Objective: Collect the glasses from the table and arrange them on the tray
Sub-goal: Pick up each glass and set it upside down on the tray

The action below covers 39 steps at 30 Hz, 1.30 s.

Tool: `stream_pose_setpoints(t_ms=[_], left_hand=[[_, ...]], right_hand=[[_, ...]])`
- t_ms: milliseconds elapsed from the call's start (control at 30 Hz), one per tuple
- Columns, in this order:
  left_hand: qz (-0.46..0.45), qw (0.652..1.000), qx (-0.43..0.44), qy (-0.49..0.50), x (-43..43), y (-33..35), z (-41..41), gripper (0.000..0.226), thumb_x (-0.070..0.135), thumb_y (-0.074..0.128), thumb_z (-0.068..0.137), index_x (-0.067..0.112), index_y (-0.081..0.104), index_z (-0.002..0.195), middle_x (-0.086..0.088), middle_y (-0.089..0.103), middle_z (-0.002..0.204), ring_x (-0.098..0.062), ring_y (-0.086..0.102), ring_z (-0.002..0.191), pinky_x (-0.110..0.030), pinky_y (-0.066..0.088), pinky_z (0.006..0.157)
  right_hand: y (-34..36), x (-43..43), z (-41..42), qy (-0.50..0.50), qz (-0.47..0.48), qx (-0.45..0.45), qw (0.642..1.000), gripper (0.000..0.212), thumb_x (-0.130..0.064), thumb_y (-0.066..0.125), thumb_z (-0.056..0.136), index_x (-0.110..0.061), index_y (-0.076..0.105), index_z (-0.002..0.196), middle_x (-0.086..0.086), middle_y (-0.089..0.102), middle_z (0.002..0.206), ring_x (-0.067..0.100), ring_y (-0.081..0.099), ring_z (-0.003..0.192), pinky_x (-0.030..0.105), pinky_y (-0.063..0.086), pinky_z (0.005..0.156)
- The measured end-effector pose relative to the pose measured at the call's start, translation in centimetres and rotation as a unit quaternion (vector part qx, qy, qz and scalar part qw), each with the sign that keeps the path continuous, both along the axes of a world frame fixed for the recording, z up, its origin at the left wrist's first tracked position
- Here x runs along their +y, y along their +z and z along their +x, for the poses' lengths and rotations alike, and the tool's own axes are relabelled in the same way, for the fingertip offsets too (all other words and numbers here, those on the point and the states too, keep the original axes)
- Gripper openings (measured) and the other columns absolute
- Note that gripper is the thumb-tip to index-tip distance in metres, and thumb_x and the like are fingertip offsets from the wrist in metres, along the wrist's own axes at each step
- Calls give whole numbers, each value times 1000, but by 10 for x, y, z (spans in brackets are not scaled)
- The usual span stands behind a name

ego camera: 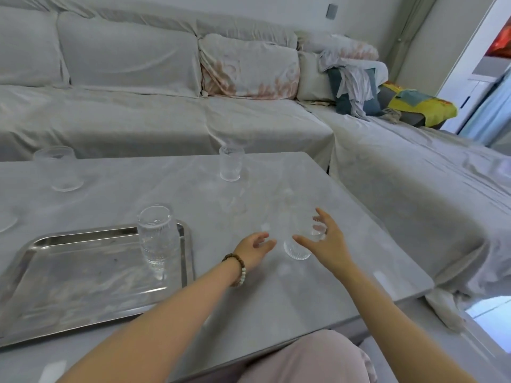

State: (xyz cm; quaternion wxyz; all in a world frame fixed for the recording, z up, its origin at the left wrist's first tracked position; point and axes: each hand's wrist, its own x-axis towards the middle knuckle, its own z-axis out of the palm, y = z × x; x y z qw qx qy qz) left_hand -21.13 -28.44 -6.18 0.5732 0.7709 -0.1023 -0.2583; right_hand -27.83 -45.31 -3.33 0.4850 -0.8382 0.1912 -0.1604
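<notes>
A steel tray [83, 305] lies at the near left of the grey table, with one ribbed clear glass [157, 239] upright in its far right corner. Another ribbed glass [300, 244] stands on the table to the right of the tray. My right hand [326, 241] curls around it from the right with fingers spread; whether they touch it is unclear. My left hand [255, 248], with a bead bracelet at the wrist, hovers open just left of that glass. Two more glasses stand far back: one in the middle [231, 163], one at the left [59, 168].
The grey table [318, 189] ends at its right edge near a covered sofa [138, 114] that wraps around the back and right side. Cushions and clothes [356, 89] pile in the sofa's corner. My knee in pink cloth [304, 357] is at the front edge.
</notes>
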Motion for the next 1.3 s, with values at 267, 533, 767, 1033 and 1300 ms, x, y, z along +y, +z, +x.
stream_pose_setpoints(t_ms=[267, 533, 767, 1033, 1300], left_hand=[[-105, 987, 115, -36, 19, 29, -18, 44, 59, 32, 90, 28, 53, 113, 1, 59, 124, -21, 58, 114, -36, 40, 106], [-289, 948, 92, 93, 102, 87, -2, 53, 58, 60, 68, 24, 62, 109, -6, 68, 118, -18, 66, 106, -29, 54, 88], [-328, 929, -2, 171, 188, 121, 15, 74, 59, 65, 63, 18, 56, 124, -5, 68, 120, -17, 69, 104, -28, 57, 84], [-268, 930, -77, 241, 275, 109, 25, 76, 63, 71, 60, 26, 54, 124, 7, 65, 117, -12, 62, 112, -34, 53, 89], [-180, 953, -89, 225, 299, 60, 32, 47, 45, 66, 74, 31, 53, 117, 10, 61, 117, -4, 59, 106, -21, 51, 75]], right_hand=[[28, 39, -4, 14, 219, -64, 974, 64, -21, 73, 81, -21, 45, 138, 5, 52, 131, 16, 60, 108, 34, 54, 86], [66, 119, 24, 139, 353, -92, 921, 76, -23, 79, 72, -11, 40, 135, 13, 57, 132, 24, 63, 114, 36, 56, 91], [77, 199, 46, 259, 261, -61, 928, 67, -31, 80, 68, -21, 46, 125, 0, 65, 121, 10, 67, 104, 22, 55, 84], [65, 237, 71, 248, 177, -61, 950, 33, -31, 63, 89, -26, 58, 121, -14, 62, 114, -6, 58, 103, -1, 45, 70], [22, 246, 91, 236, 163, 26, 958, 37, -40, 56, 92, -28, 57, 128, -7, 55, 134, 9, 47, 124, 23, 33, 97]])
